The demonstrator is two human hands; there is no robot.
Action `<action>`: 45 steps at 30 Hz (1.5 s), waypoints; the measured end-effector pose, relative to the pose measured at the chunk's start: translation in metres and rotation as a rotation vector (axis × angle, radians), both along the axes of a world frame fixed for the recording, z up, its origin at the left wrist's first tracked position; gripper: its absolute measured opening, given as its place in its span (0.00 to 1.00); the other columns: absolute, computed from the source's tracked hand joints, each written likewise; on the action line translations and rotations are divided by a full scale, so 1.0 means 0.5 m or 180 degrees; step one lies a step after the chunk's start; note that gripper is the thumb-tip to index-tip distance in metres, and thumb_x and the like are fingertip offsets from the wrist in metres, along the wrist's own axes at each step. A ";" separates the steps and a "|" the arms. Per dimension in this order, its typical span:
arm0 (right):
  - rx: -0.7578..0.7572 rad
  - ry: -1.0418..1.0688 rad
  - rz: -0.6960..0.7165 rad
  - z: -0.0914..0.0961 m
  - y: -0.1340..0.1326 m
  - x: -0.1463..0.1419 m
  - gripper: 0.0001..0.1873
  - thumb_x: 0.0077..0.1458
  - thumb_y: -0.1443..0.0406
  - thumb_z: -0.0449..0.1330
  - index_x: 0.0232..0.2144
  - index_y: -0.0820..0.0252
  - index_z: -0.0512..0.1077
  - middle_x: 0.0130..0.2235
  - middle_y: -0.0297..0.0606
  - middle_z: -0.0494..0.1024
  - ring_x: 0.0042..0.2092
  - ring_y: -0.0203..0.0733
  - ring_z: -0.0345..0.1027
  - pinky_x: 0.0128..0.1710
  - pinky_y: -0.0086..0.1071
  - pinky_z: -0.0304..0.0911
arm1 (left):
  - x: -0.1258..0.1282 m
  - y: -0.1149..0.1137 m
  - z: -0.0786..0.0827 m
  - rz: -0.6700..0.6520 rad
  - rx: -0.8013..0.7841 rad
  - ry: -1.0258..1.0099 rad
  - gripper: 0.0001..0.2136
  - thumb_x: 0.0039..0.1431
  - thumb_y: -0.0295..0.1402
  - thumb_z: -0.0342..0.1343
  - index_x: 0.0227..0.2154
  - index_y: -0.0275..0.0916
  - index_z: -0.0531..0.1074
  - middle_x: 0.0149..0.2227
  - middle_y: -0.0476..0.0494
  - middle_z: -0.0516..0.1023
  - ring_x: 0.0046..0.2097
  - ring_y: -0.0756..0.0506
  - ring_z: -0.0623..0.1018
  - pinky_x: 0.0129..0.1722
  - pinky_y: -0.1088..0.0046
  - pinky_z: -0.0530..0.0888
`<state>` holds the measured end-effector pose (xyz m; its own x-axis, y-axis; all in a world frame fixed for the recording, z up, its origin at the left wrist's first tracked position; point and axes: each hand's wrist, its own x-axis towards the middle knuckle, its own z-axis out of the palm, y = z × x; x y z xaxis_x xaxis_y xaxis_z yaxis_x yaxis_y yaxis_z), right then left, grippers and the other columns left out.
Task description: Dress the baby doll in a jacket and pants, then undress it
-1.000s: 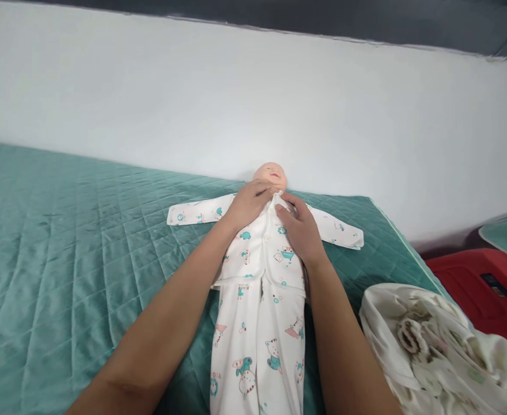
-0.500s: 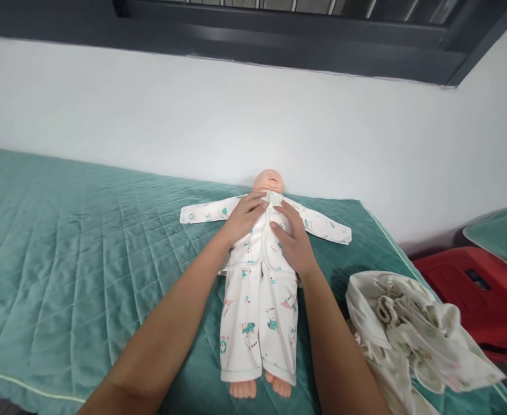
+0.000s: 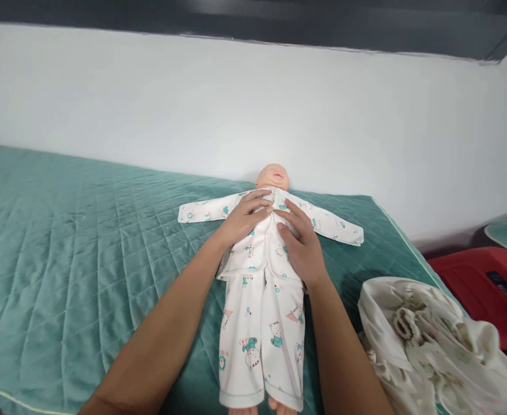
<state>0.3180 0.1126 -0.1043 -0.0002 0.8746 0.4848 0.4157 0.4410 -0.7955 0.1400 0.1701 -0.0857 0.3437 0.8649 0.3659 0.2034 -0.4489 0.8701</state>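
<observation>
A baby doll [image 3: 273, 176] lies on its back on a green quilted mattress [image 3: 72, 242], head toward the wall. It wears a white printed shirt [image 3: 262, 245] with sleeves spread out, and matching trousers [image 3: 260, 340]. My left hand [image 3: 243, 216] rests flat on the left side of the doll's chest, fingers stretched out. On the right side of the chest lies my right hand [image 3: 301, 242], fingers also extended. Both hands' fingertips meet at the shirt's front placket near the collar. Neither hand holds anything.
A crumpled cream printed cloth [image 3: 430, 346] lies on the mattress at the lower right. Beyond the mattress edge stands a red plastic object [image 3: 482, 288]. A white wall [image 3: 253, 109] runs right behind the doll's head, under a dark window frame.
My hands have slid slightly down the shirt front from the collar. The view shifted, so the doll's feet sit at the frame's bottom edge.
</observation>
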 end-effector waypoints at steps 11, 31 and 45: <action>-0.0016 0.0104 -0.0054 0.003 0.000 -0.003 0.13 0.61 0.59 0.60 0.49 0.48 0.74 0.65 0.35 0.68 0.68 0.47 0.57 0.69 0.51 0.49 | 0.030 -0.015 0.006 0.0691 0.1029 0.0659 0.04 0.58 0.27 0.56 0.34 0.42 0.73 0.54 0.43 0.77 0.58 0.43 0.73 0.61 0.62 0.68; -0.0032 0.0317 -0.0024 -0.005 -0.053 0.000 0.06 0.60 0.59 0.61 0.38 0.52 0.74 0.66 0.36 0.68 0.69 0.46 0.55 0.70 0.50 0.46 | -0.009 -0.102 -0.013 0.0198 0.0407 0.0374 0.10 0.67 0.35 0.52 0.37 0.42 0.78 0.67 0.45 0.67 0.69 0.44 0.62 0.71 0.58 0.55; 0.0111 0.0089 -0.0235 0.001 -0.067 -0.011 0.08 0.60 0.59 0.62 0.38 0.47 0.82 0.61 0.33 0.74 0.66 0.50 0.60 0.68 0.54 0.53 | -0.049 -0.060 -0.006 -0.0617 0.0238 0.0411 0.10 0.66 0.41 0.56 0.42 0.47 0.81 0.71 0.49 0.60 0.73 0.42 0.55 0.73 0.59 0.50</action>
<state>0.3125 0.0792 -0.1039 0.0776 0.8544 0.5138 0.4260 0.4376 -0.7919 0.1154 0.1401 -0.0888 0.5486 0.7505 0.3686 0.2147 -0.5525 0.8054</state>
